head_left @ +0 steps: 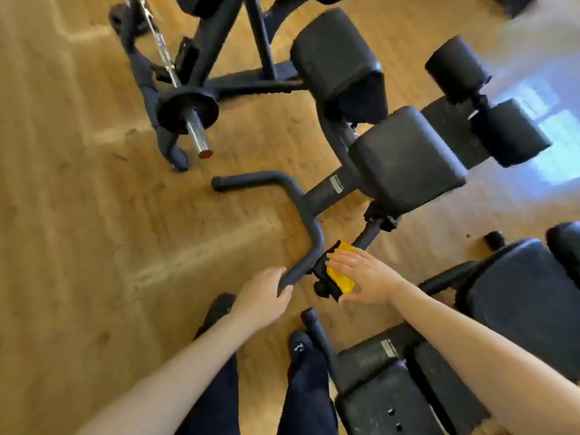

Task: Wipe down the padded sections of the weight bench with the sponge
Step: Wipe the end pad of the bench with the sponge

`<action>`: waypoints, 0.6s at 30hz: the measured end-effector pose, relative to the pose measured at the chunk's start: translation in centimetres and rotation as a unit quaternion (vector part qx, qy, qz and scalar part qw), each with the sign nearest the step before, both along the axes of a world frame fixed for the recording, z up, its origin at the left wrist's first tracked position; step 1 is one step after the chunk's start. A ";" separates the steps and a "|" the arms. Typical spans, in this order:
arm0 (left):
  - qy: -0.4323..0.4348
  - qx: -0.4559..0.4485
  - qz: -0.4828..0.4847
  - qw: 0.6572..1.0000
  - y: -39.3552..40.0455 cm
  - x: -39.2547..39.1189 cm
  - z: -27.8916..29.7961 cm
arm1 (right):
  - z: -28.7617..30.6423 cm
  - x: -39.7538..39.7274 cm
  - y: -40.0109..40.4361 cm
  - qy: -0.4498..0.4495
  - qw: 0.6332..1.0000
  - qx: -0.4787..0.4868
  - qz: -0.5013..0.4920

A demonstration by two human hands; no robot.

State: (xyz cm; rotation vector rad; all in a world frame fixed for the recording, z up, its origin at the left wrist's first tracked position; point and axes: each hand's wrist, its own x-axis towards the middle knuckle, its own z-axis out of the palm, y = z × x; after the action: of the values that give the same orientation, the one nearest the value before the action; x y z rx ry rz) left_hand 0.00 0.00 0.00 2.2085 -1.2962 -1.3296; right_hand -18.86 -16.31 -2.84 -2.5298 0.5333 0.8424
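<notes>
1. Left hand (262, 290): arm reaches forward, fingers curled round the near end of the bent black handlebar (301, 221) of the bench (326, 191).
2. Right hand (365, 276): arm comes in from the right, palm down, fingers straight and together, pressing flat on the sponge (340, 276). Not clenched.
3. Sponge: one, yellow, lying against a small black part of the frame just right of the handlebar, below the pads. Part is hidden under the fingers.
4. Pads on this bench, counted: two large pads (408, 158), one behind the other, and two roller pads (458, 69) at the far right.
5. Second bench (514, 296): near right, under the right forearm.
6. Barbell (194, 127): one, with one black plate, on a rack at upper left.
7. Floor (78, 199): wood. Two dark-socked feet (301, 346) at the bottom.
</notes>
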 end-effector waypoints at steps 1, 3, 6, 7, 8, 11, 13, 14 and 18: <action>0.008 0.009 0.031 0.999 -0.1 -1.2 -0.7 | -1.1 -0.3 -0.4 0.009 0.998 -0.004 0.063; 0.021 0.022 0.084 0.996 -0.3 -3.5 -2.1 | -3.3 -0.8 -0.9 0.016 0.990 -0.022 0.140; 0.031 0.040 0.108 0.993 0.4 -6.8 -3.4 | -5.4 -1.0 -0.6 -0.037 0.985 -0.044 0.163; 0.035 0.041 0.113 0.992 0.8 -7.4 -3.7 | -5.7 -0.8 -0.5 -0.060 0.985 -0.049 0.154; 0.032 0.040 0.119 0.992 1.1 -7.9 -3.6 | -5.7 -0.3 -0.5 -0.082 0.985 -0.049 0.141; 0.016 0.041 0.129 0.991 2.3 -8.8 -3.8 | -5.2 1.1 -0.8 -0.082 0.986 -0.044 0.142; 0.008 0.048 0.131 0.990 3.2 -9.0 -3.4 | -4.1 1.2 -0.9 -0.067 0.988 -0.032 0.137; 0.006 0.048 0.135 0.990 3.6 -9.1 -3.1 | -3.4 1.1 -0.9 -0.081 0.988 -0.025 0.126; 0.005 0.026 0.151 0.988 5.3 -9.6 -1.3 | -1.3 -1.2 0.5 -0.166 0.984 -0.006 0.065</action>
State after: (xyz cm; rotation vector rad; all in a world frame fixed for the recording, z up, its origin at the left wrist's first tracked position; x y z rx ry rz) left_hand -9.61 5.26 -1.31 2.3161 -0.8867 -1.2670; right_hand -20.02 -15.83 -4.10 -2.6630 0.2686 0.4432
